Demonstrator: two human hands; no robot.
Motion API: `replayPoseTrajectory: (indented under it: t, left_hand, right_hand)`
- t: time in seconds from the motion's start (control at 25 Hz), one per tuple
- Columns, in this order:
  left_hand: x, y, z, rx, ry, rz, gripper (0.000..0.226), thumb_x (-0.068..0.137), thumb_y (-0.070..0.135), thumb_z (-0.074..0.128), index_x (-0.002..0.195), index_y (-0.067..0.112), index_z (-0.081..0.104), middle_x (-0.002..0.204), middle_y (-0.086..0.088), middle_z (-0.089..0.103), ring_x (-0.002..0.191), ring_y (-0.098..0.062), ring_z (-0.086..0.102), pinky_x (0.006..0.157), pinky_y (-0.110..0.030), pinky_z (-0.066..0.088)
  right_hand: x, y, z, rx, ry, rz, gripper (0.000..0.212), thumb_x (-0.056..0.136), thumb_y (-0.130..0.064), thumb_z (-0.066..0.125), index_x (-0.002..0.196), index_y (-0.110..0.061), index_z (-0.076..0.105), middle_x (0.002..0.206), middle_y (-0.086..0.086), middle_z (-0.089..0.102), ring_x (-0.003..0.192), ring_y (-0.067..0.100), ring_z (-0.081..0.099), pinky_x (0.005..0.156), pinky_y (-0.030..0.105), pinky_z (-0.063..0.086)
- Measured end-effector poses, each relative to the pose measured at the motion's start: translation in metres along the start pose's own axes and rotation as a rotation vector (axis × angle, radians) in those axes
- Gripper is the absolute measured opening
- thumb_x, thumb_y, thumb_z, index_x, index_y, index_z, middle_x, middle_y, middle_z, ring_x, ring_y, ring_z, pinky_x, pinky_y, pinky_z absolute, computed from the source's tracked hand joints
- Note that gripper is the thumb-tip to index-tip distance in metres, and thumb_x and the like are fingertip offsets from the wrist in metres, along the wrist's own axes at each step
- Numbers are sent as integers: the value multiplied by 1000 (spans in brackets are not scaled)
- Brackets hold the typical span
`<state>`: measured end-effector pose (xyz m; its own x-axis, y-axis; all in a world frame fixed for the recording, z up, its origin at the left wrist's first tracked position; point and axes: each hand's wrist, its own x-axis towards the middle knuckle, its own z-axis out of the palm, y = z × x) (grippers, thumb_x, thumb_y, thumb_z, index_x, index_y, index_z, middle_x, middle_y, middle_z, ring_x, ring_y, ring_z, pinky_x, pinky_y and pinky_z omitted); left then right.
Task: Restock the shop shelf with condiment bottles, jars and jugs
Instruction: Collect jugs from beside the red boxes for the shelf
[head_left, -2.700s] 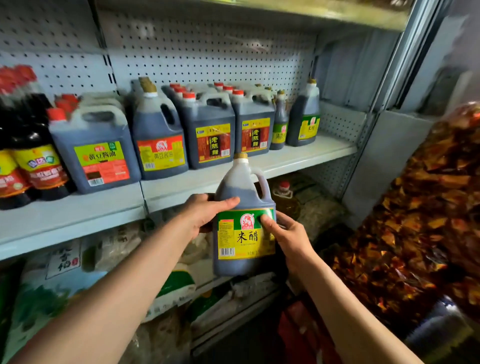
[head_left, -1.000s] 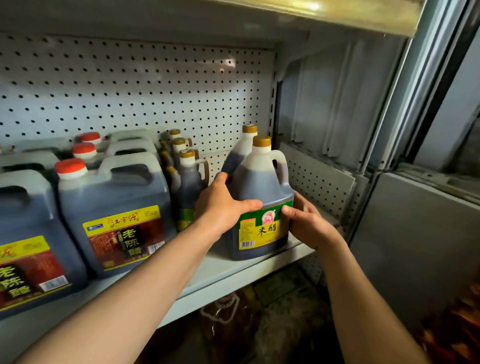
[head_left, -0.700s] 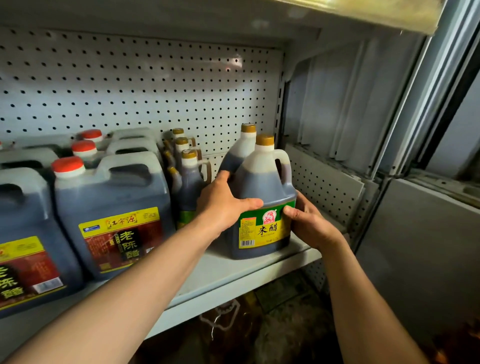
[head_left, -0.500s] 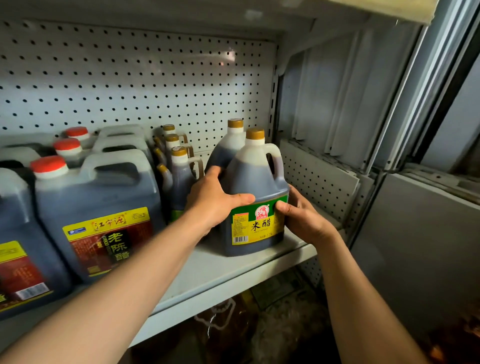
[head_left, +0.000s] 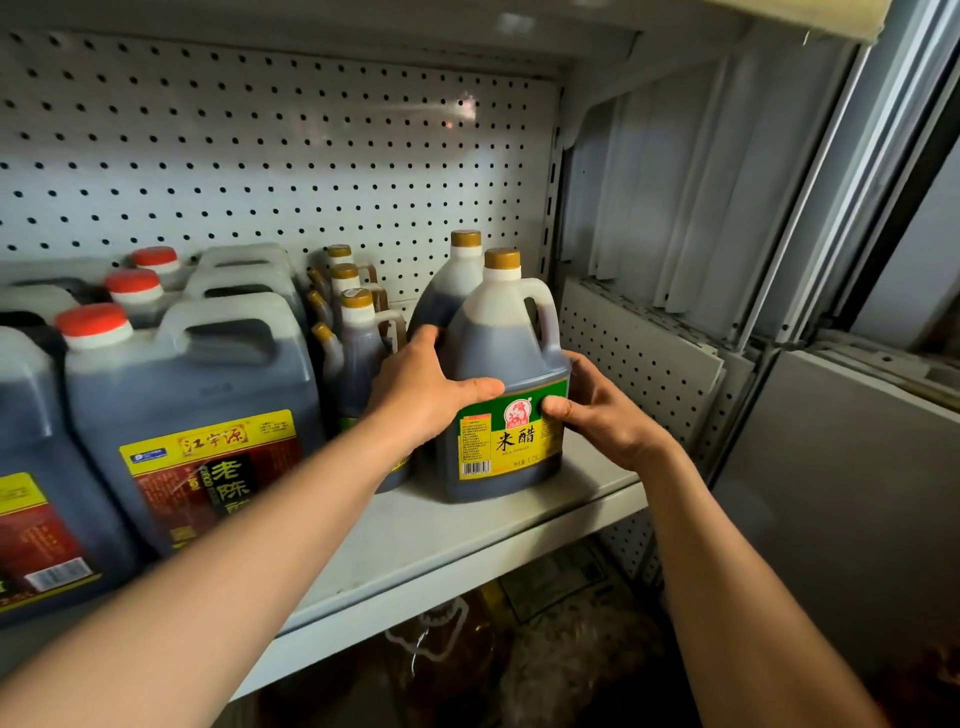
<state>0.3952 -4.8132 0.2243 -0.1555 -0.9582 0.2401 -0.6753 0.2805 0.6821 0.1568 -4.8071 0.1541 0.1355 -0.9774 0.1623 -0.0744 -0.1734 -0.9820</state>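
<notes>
A vinegar jug (head_left: 501, 395) with a gold cap and a yellow and green label stands upright on the shelf (head_left: 452, 540), near its right end and a little back from the front edge. The left hand (head_left: 423, 392) grasps its left side, thumb laid across the front just above the label, fingers curled round the side. The right hand (head_left: 597, 410) grasps its right side, thumb pressed on the label's upper right corner (the other fingers are hidden behind the jug). Directly behind it stands a second gold-capped jug (head_left: 449, 291), the two close together; whether they touch I cannot tell. Just to the left sits a cluster of smaller gold-capped bottles (head_left: 358, 343), and further left, along the front edge, large red-capped jugs (head_left: 187, 410) of dark liquid with yellow and red labels. A white pegboard (head_left: 270, 156) forms the back wall of the shelf.
</notes>
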Motion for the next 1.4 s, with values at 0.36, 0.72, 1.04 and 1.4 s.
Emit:
replayPoseTrajectory:
  t: [0.36,0.72,1.04,1.4]
  left_hand:
    - [5,33,-18,144,33,455,131,64,31,90,157,33,-2,163,7,17,146,-15,25,104,-16,23]
    - [30,30,-23,15,-68,483,98,60,27,91,139,42,35,139,4,54,128,-19,50,105,-38,41]
    - [42,34,-28,34,-38,523,84,59,25,92,129,30,46,137,4,47,128,-10,49,98,-23,36]
    - [67,37,-40,287,-11,527,86,50,44,90,121,35,43,125,-4,50,119,-23,55,103,-42,40]
  right_hand:
    - [-13,-63,11,-921,119,-264,143,63,-17,94,159,-30,-11,168,-7,2,151,9,12,116,21,23]
    - [-14,-25,22,-666,182,-193,137,65,-18,93,159,-37,-4,159,-8,35,138,17,44,103,32,48]
    - [-11,-23,23,-630,236,-188,129,63,-19,94,158,-37,10,149,-13,45,127,3,42,96,21,41]
    - [16,-20,24,-645,228,-193,128,64,-18,94,159,-36,10,151,-11,45,125,2,42,94,19,41]
